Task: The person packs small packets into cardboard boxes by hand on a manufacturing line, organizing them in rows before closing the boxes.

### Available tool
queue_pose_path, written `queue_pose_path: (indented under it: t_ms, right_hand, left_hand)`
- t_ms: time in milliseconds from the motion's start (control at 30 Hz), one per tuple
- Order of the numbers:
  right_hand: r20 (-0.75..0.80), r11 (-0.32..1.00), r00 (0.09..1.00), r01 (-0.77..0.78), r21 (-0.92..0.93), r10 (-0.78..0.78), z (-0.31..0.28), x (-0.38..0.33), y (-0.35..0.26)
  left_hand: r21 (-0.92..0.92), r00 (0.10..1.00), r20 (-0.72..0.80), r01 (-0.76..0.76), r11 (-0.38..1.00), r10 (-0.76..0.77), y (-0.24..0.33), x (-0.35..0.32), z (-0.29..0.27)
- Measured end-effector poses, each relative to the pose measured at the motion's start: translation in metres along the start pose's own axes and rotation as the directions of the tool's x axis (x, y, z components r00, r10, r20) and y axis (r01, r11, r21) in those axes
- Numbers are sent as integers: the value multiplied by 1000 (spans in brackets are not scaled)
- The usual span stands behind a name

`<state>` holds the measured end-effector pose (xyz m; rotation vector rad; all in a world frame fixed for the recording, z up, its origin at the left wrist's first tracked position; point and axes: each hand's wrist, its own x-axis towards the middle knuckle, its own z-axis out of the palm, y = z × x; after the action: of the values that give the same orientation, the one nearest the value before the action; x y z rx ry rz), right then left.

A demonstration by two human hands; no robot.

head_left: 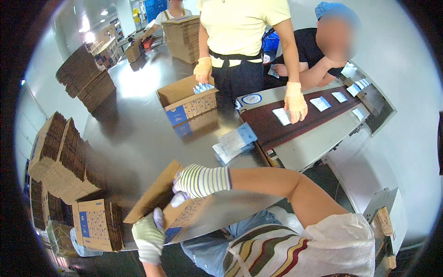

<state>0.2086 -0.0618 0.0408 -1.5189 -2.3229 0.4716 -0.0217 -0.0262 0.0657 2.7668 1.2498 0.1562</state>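
A brown cardboard box point(187, 213) with a blue printed patch is tilted over the near table edge, partly folded out, one long flap raised. My left hand point(148, 236), in a striped knit glove, grips its near left corner, thumb over the edge. My right hand point(200, 181), in a matching glove, has its fingers curled over the box's far right side. Those fingertips are partly hidden inside the box. Beyond my right hand lie several pale blue-and-white packets point(234, 142). Farther off stands an open carton point(188, 104) with similar packets in it.
Stacks of flattened cartons stand along the left point(64, 159), at the near left point(98, 224) and far left point(85, 78). A dark conveyor belt point(307, 131) carries packets on the right. A co-worker's gloved hand point(295, 104) touches one packet; another person leans beside the belt.
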Motion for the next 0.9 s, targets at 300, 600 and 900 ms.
queue_pose_path:
  t_ms: [300, 600, 900]
  right_hand:
    - [-217, 953, 976, -97, -287, 34, 14, 3, 2]
    - [-754, 993, 648, -37, 113, 110, -19, -30, -6]
    - [-281, 997, 960, -24, -73, 2, -10, 17, -77]
  left_hand:
    - [181, 963, -137, -206, 962, 232, 39, 1, 37]
    - [-905, 845, -318, -134, 404, -431, -9, -19, 15]
    - [-990, 916, 105, 58, -131, -388, 1, -57, 157]
